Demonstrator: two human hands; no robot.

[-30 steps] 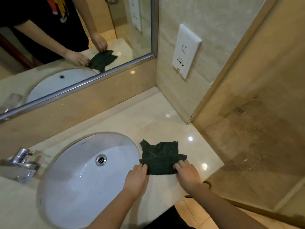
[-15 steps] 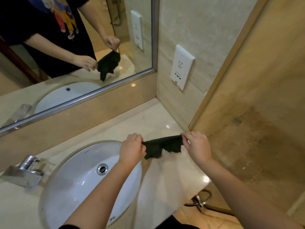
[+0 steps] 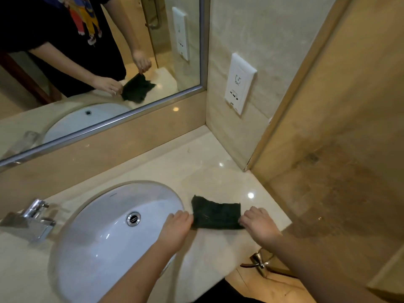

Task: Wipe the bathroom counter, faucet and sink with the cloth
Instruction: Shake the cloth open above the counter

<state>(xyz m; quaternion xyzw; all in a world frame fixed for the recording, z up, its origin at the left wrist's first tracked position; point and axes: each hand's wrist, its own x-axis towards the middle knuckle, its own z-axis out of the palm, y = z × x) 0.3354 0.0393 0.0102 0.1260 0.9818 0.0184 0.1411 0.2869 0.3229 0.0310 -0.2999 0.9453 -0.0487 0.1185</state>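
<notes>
Well left of the left hand (image 3: 177, 226) stands the faucet (image 3: 32, 219), and the sink (image 3: 98, 237) lies beneath its wrist. The left hand and right hand (image 3: 260, 224) each pinch an end of the cloth (image 3: 215, 215), which lies flat between them on the counter (image 3: 207, 171). Squaring the fold first should make it wipe evenly. There is open counter beyond the knuckles; the side panel (image 3: 328, 193) closes in just right of the right hand.

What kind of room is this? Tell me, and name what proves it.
A bathroom, most likely: a white sink set in a stone counter, a chrome faucet beside it, and a wall mirror behind. The left hand and right hand grip a dark cloth.
</notes>
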